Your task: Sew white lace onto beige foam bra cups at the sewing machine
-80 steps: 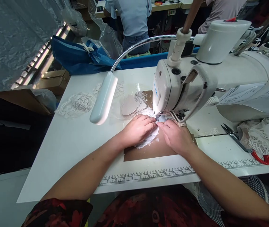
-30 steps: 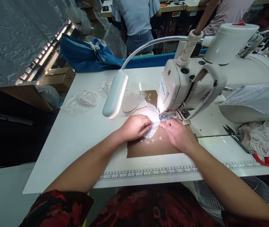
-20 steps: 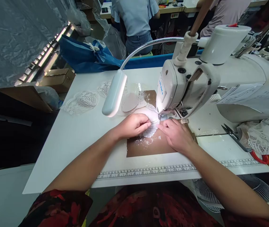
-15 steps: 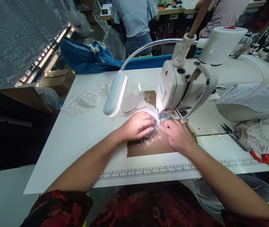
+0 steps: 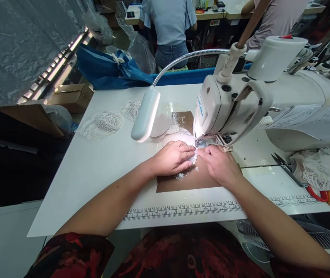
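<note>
The white lace (image 5: pixel 193 159) lies at the presser foot (image 5: pixel 197 143). My left hand (image 5: pixel 172 157) rests on it, fingers together; my right hand (image 5: pixel 220 164) points at its edge. Whether either pinches, I can't tell. I'd steer flat, fingertips clear.

On our desk (image 5: pixel 95 173) we have fabric (image 5: pixel 179 136) partly over a mat (image 5: pixel 205 178) at the machine (image 5: pixel 234 102), lace (image 5: pixel 101 124) left, scissors (image 5: pixel 297 180) right.

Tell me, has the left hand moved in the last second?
Yes: the left hand has moved rightward, closer to the needle of the machine.
</note>
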`<state>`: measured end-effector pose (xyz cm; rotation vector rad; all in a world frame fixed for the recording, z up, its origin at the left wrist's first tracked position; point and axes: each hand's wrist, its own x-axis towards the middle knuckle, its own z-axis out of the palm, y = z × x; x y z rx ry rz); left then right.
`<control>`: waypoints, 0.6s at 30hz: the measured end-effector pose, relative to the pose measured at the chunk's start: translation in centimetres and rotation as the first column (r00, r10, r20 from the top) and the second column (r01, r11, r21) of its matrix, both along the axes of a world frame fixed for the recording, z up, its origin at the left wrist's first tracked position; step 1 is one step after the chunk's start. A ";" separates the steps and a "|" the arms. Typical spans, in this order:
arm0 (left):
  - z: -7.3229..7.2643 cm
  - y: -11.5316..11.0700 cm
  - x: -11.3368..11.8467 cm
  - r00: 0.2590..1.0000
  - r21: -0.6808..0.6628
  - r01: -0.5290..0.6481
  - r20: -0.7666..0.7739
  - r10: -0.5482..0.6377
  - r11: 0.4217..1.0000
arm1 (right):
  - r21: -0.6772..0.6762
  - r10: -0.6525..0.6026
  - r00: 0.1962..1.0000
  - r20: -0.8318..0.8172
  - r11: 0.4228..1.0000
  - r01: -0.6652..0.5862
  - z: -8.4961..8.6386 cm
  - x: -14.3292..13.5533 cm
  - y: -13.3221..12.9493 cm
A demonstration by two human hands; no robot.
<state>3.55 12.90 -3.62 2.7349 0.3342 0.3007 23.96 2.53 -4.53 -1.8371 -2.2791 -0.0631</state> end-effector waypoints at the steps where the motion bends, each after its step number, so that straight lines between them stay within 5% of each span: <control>1: -0.1 0.1 0.0 1.000 0.000 0.003 0.010 -0.003 1.000 | 0.005 -0.005 1.000 -0.002 1.000 0.005 0.0 0.0 0.1; 9: -0.3 0.6 -0.2 0.987 -0.079 0.064 0.149 -0.052 0.995 | -0.018 0.173 0.981 -0.090 0.984 -0.176 -0.1 1.1 0.1; 18: -0.1 0.5 -0.4 0.990 -0.109 0.064 0.132 -0.049 0.992 | -0.066 0.343 0.926 -0.159 0.932 -0.357 -0.1 1.6 -0.3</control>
